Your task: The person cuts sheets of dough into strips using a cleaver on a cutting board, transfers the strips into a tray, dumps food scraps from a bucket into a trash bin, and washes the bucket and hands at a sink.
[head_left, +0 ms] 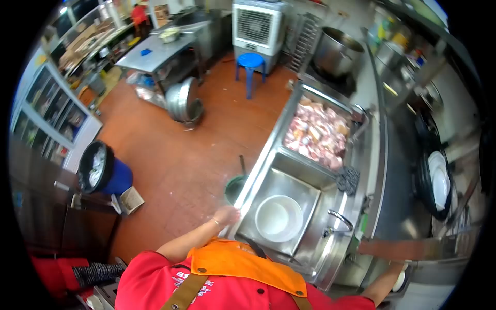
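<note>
My left hand is beside the front rim of the steel sink, with a bracelet on the wrist. It is blurred, so its fingers do not show clearly. A white round basin stands in the near sink bowl, below the curved faucet. In the far sink bowl lies a heap of raw meat pieces. My right hand reaches to the lower right, under a shelf edge, against a white rounded object. Its fingers are mostly hidden, and whether it grips that object I cannot tell.
A dark mesh cloth hangs on the sink divider. On the floor are a green dustpan-like item, a blue bin, a blue stool and stacked metal pots. Another person in red stands far back.
</note>
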`<control>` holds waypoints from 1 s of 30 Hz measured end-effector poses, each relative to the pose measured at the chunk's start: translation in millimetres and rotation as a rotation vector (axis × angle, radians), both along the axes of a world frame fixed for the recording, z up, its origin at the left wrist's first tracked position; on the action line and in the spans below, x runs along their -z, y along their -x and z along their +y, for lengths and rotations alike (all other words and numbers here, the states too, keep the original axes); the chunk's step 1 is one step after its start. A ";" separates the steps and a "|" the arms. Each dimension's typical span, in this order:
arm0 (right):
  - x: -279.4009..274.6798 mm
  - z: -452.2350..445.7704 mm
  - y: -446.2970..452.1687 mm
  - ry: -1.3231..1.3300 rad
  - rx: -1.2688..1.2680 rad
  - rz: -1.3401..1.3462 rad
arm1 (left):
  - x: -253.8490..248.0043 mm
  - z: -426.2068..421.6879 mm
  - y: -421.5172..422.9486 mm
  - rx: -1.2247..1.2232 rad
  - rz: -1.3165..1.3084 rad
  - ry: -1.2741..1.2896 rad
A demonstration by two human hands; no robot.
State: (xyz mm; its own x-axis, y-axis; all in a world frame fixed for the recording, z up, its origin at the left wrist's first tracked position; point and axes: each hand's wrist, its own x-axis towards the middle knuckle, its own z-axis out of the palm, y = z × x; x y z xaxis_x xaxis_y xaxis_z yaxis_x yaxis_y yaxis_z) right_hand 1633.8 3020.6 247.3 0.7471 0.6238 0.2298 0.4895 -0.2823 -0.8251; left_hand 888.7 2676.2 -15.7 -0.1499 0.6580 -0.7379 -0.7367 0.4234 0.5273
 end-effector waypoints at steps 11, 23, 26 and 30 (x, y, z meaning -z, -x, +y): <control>11.2 -54.4 96.3 -0.333 -0.132 0.181 | -74.1 49.4 -48.4 0.234 0.055 0.013; 234.7 -172.8 325.3 0.091 -0.302 0.445 | -82.2 22.3 -37.4 0.142 -0.078 -0.011; 255.4 -174.5 320.8 0.291 -0.457 -0.156 | -79.7 19.4 -42.0 0.170 -0.072 -0.005; 240.2 -169.7 322.2 0.693 -0.675 -0.577 | -82.0 14.0 -40.6 0.157 -0.064 -0.004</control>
State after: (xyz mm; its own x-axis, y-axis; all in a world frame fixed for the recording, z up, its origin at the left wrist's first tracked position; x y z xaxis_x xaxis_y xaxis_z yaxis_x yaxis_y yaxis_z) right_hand 1311.6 2850.8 7.1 0.1024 0.9874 -0.1209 0.9731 -0.1247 -0.1938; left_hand 929.2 2690.3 66.3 0.0022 0.6728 -0.7398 -0.6936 0.5339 0.4836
